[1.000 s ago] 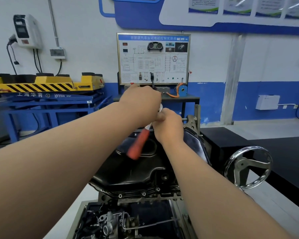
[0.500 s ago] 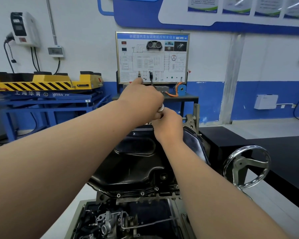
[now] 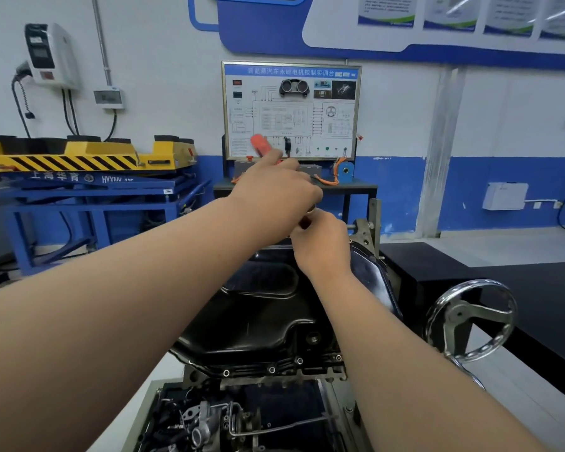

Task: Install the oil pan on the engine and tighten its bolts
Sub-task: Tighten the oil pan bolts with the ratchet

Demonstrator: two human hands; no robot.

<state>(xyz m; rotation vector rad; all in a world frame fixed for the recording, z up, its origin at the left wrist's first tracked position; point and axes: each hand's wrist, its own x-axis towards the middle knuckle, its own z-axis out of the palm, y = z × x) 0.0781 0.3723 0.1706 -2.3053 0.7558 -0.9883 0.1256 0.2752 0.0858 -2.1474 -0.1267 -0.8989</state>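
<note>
Workshop wall, white over a blue band; framed wiring-diagram training board (image 3: pixel 291 110) at centre back. Yellow lift platform with black hazard stripes (image 3: pixel 79 156) on a blue steel frame, far left. White wall-mounted charger box (image 3: pixel 51 55) above it.

Black pressed-steel oil pan (image 3: pixel 258 321) sits on the grey upturned engine (image 3: pixel 242 419), centre of view. Its flange lies on the block. Round-headed silver bolts (image 3: pixel 271 370) show in a row along the near edge. Chrome spoked handwheel (image 3: pixel 470 321) just right of the engine.

Both arms reach over the pan to its far rim.
- Left hand (image 3: pixel 274 190): fingers wrapped round the red-handled metal wrench (image 3: pixel 258 143); handle end pokes out above the knuckles, tilted up and left.
- Right hand (image 3: pixel 323 243): just below the left, nearly touching it. Fingers curled in on the wrench's head end, where a bit of bright metal shows between the hands. Bolt underneath is hidden.
</note>
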